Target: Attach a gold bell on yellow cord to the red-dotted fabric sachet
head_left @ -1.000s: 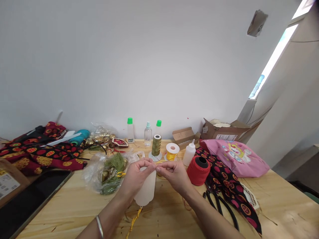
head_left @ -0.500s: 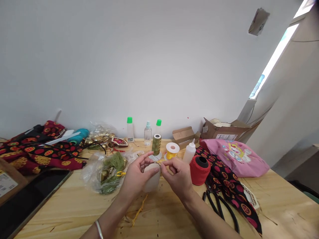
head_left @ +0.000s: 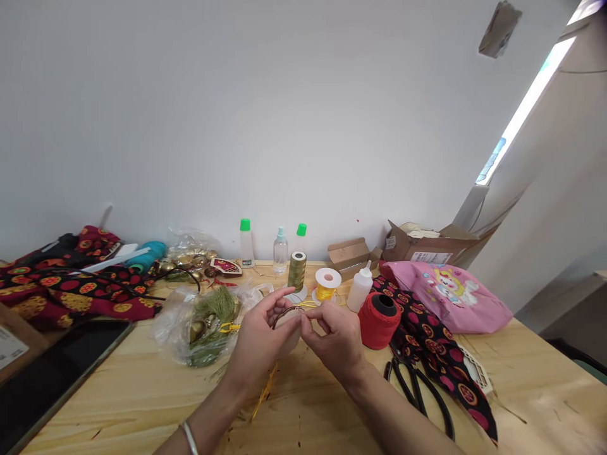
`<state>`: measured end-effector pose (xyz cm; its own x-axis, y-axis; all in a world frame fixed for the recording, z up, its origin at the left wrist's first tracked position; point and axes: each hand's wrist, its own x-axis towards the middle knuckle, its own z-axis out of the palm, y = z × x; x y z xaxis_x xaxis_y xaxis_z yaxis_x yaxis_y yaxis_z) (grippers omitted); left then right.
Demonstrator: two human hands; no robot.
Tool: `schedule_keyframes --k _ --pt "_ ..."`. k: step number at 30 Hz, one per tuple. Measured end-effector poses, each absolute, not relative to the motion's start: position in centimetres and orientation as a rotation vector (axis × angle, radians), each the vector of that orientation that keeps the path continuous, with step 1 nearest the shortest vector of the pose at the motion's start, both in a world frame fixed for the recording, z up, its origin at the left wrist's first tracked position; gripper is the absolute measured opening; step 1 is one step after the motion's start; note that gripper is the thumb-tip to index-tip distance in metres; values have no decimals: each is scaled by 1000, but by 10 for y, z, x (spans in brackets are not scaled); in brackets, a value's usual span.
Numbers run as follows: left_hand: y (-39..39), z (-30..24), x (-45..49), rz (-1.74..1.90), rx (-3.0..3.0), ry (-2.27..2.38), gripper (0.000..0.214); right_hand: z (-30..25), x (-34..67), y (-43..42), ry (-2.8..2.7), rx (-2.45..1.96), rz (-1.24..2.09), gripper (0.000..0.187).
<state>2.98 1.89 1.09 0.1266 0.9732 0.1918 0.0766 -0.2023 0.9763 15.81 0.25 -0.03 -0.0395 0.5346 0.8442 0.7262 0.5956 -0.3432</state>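
My left hand (head_left: 260,335) is closed on a white panel with a dark brown rim (head_left: 290,344), thumb in front and fingers behind. The fingers partly hide the panel. My right hand (head_left: 336,338) meets it at the panel's top edge, thumb and forefinger pinched on what looks like a thin yellow cord, too small to make out fully. A yellow cord (head_left: 265,393) trails below the panel onto the table. Just behind the hands stand an olive thread spool (head_left: 297,273) and a white spool of yellow cord (head_left: 327,282).
On the left lie a plastic bag with green tassels (head_left: 215,309), patterned cloth (head_left: 61,287) and a dark tablet-like slab (head_left: 61,379). To the right are a red thread cone (head_left: 379,321), a white squeeze bottle (head_left: 360,287), black-handled scissors (head_left: 417,385) and a pink bag (head_left: 450,297).
The panel is tilted, so less of its white face shows between my hands. Both hands stay together in nearly the same place; the view has shifted slightly.
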Motion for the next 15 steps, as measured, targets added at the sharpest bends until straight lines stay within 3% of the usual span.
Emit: schedule_keyframes --k 15 --pt "17 9 30 1225 1564 1124 38 0 158 2 -1710 -1092 -138 13"
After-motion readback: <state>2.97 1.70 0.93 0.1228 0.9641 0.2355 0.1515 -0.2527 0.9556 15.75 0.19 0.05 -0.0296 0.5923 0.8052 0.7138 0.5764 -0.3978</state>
